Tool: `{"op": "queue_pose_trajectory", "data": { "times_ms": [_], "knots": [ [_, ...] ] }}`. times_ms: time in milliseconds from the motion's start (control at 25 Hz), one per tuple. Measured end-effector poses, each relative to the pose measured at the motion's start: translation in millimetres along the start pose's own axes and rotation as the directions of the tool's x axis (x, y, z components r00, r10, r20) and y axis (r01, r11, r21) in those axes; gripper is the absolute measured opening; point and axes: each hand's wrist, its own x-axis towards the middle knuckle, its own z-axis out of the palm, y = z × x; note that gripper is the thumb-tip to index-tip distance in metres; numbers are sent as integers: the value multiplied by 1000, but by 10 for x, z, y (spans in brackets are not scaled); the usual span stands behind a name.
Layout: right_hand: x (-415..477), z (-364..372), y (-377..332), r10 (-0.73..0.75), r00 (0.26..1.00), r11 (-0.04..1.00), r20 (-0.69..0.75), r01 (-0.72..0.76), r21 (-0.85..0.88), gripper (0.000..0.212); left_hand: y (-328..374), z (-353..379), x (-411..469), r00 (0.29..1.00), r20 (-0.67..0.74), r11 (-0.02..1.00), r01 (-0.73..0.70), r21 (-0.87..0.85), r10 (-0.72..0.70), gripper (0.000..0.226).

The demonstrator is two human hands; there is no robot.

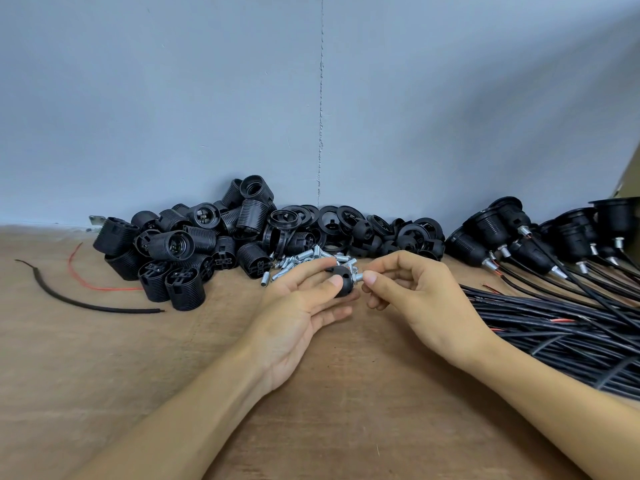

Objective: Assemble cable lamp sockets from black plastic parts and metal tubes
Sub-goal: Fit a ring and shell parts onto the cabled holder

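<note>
My left hand (pixel 304 303) holds a small black dome-shaped socket cap (pixel 341 280) between thumb and fingers, just above the table. A short threaded metal tube (pixel 358 277) sticks out of the cap's right side, and my right hand (pixel 412 292) pinches its free end with thumb and forefinger. Right behind my hands lies a loose heap of metal tubes (pixel 298 259). A pile of black ribbed socket bodies (pixel 187 244) sits at the back left, and black rings and caps (pixel 356 230) lie at the back centre.
Finished sockets with cables (pixel 540 244) lie at the back right, their black cables (pixel 561 327) fanning across the right of the wooden table (pixel 104 358). A loose black cable piece (pixel 79 301) and a red wire (pixel 90 284) lie at the left. A grey wall (pixel 207 98) rises behind.
</note>
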Motion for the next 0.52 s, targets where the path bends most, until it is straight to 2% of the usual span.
{"op": "queue_pose_trajectory", "data": {
  "times_ms": [80, 240, 320, 360, 480, 520],
  "knots": [
    [-9, 7, 1, -12, 1000, 997, -3, 12, -70, 10, 9, -4, -6, 1000, 16, 999, 1, 33, -1, 33],
    [-34, 33, -8, -19, 1000, 954, -11, 15, -300, 39, 5, 6, -19, 1000, 22, 999, -7, 52, 6, 33],
    [-36, 35, -21, 16, 1000, 958, -19, -21, -285, 50, 1, 19, -24, 1000, 22, 999, -7, 45, 6, 33],
    [-38, 28, -18, 22, 1000, 963, -18, -26, -266, 50, 3, 22, -21, 1000, 16, 999, -7, 37, 6, 33],
    [-43, 32, -3, -26, 999, 975, 29, 32, -222, 11, 15, 23, -10, 1000, -7, 1000, -5, 9, 5, 31],
    [-41, 30, 5, -46, 998, 970, 31, 52, -238, 7, 14, 25, -11, 1000, -8, 1000, -3, 6, 3, 31]
  ]
}}
